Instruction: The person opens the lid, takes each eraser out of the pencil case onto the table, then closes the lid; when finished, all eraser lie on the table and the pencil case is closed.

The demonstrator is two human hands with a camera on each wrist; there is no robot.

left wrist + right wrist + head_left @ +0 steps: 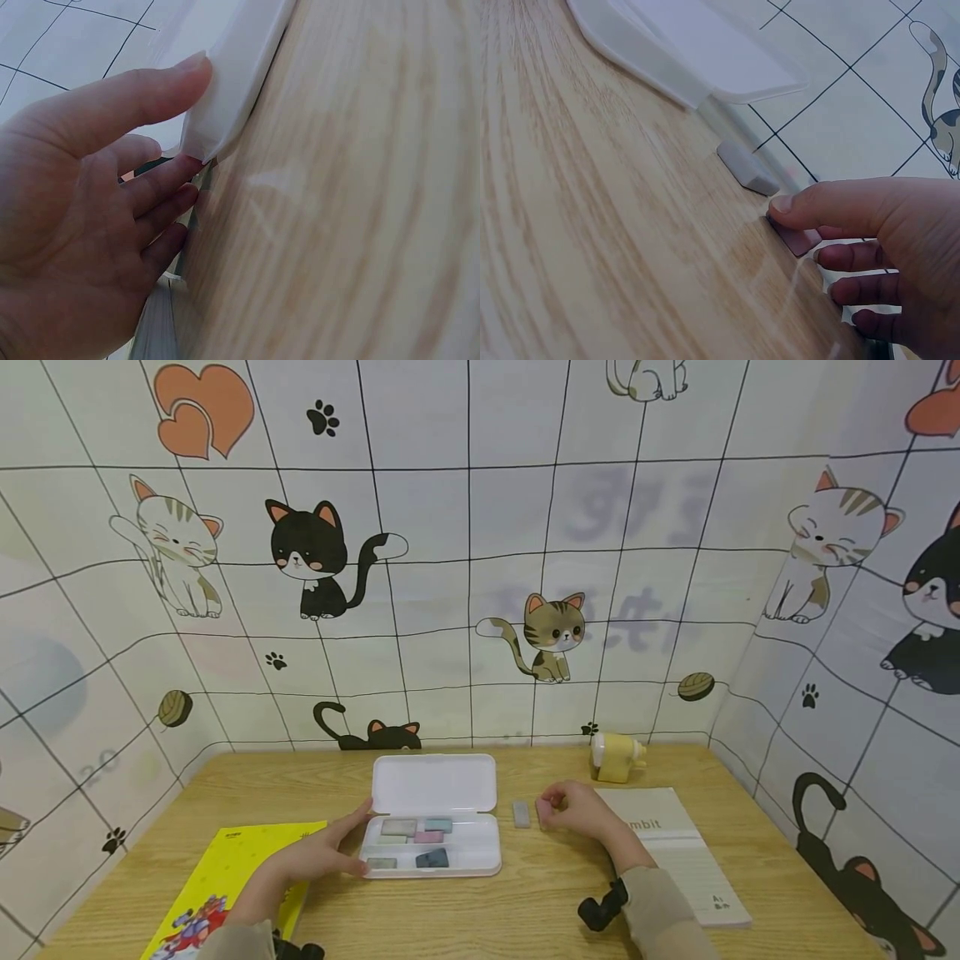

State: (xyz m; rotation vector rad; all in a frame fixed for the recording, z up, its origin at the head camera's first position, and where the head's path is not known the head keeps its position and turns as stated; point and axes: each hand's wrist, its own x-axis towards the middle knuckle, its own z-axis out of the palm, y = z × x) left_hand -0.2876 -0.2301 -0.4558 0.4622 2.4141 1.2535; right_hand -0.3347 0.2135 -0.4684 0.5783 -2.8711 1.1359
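Our left hand (318, 853) rests, fingers loosely extended, against the left side of the open white case (480, 842), likely to steady it. Our right hand (579, 811) pinches a pink block (802, 241) just right of the grey block (521, 814) on the table (450, 922), a fingertip hold that probably suits so small a piece; it looks rectangular and flat-faced.

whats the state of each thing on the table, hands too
White case: open, lid tipped back, small blocks inside
Loose pink block: held
Loose grey block: lying on table, unheld
Yellow book: lying flat
White notebook: lying flat
Yellow gadget: resting on table, unheld
Left hand: touching case's left side
Right hand: pinching the loose pink block
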